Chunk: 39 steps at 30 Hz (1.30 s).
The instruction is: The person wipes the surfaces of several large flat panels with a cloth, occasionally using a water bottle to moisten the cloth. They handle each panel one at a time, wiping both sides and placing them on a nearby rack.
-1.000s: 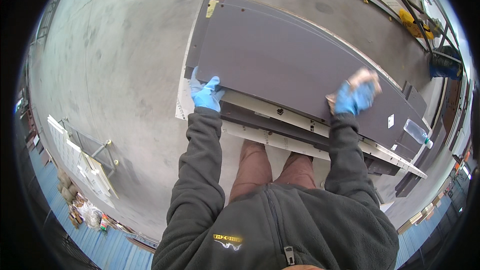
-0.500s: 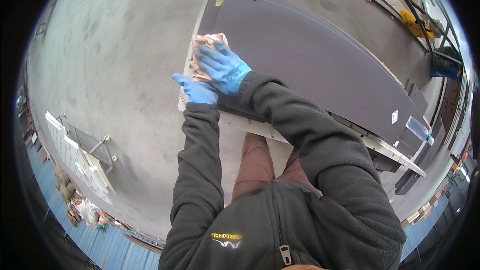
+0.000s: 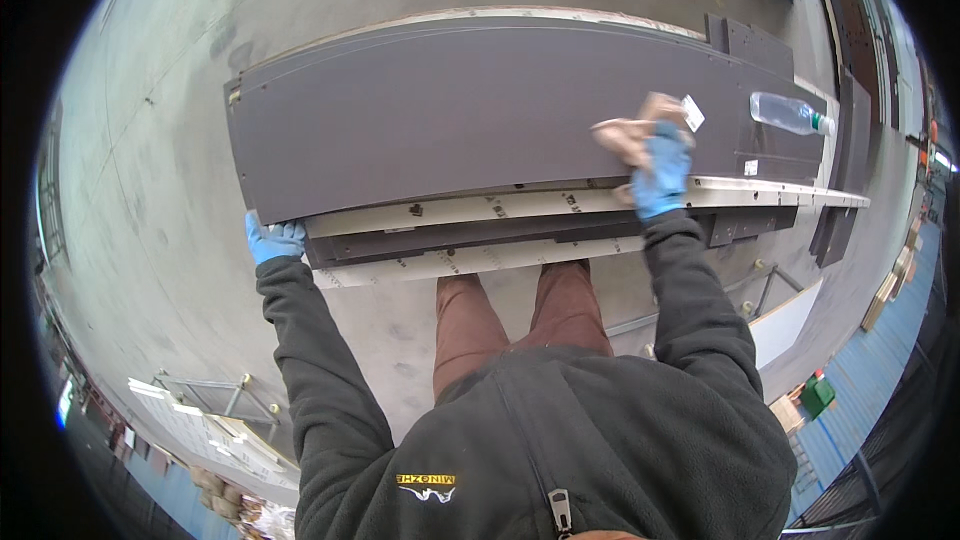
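A long dark grey panel (image 3: 430, 120) lies across in front of me on a stack of similar boards. At its near left corner my left hand (image 3: 273, 240), in a blue glove, grips the edge with the fingers bent against it. My right hand (image 3: 664, 172), also blue-gloved and blurred by motion, is closed on a crumpled beige cloth (image 3: 628, 140) over the right part of the panel. A small white label (image 3: 692, 113) lies just beyond that hand, and a second label (image 3: 750, 168) sits farther right.
A clear plastic bottle (image 3: 785, 113) with a green cap lies on its side at the stack's right end. Pale edge strips (image 3: 480, 205) and more dark boards (image 3: 735, 225) show below the top panel. Wheeled metal racks (image 3: 235, 395) stand on the grey floor behind.
My hands have come apart: the right has carried the cloth rightward along the panel, the left has moved to the near left corner. The view has turned and shifted right.
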### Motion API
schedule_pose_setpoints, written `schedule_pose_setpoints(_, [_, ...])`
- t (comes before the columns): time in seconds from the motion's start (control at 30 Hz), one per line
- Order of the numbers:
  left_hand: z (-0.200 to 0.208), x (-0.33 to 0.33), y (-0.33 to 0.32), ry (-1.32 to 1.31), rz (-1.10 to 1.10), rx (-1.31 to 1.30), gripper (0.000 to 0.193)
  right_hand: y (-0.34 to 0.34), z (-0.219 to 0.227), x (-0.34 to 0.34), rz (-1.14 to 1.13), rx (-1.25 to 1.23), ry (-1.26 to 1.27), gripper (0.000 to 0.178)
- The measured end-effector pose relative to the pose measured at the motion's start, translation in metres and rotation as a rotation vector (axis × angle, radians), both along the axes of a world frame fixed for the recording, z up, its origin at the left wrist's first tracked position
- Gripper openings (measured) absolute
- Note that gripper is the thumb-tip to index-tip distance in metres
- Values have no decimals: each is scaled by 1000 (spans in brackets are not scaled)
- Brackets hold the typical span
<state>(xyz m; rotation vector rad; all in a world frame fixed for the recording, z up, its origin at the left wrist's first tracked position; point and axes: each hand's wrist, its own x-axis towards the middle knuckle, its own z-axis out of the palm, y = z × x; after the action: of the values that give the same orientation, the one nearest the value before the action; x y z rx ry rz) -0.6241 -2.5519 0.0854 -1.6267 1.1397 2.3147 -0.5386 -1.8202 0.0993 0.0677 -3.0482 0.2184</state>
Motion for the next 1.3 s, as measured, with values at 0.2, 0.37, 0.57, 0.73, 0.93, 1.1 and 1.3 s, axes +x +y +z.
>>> schedule_pose_setpoints(0.2, [6,-10,4,-37,18,-127,64,296,-39,122,-1325,-386,-143,30])
schedule_pose_setpoints(0.37, [20,-12,18,-61,-32,-47,100,272,2,89,-1106,-851,572,44])
schedule_pose_setpoints(0.57, [38,2,19,87,-11,106,110,65,-14,-83,-324,5,155,66])
schedule_pose_setpoints(0.73, [37,16,6,246,-117,260,107,-138,45,-165,-58,289,252,54])
schedule_pose_setpoints(0.93, [34,24,-1,431,-99,381,112,-422,37,-224,342,60,316,57])
schedule_pose_setpoints(1.1, [34,29,7,451,-15,318,119,-573,31,-219,631,-19,-17,75])
schedule_pose_setpoints(1.3, [23,31,5,449,76,268,124,-636,34,-166,991,-53,105,54])
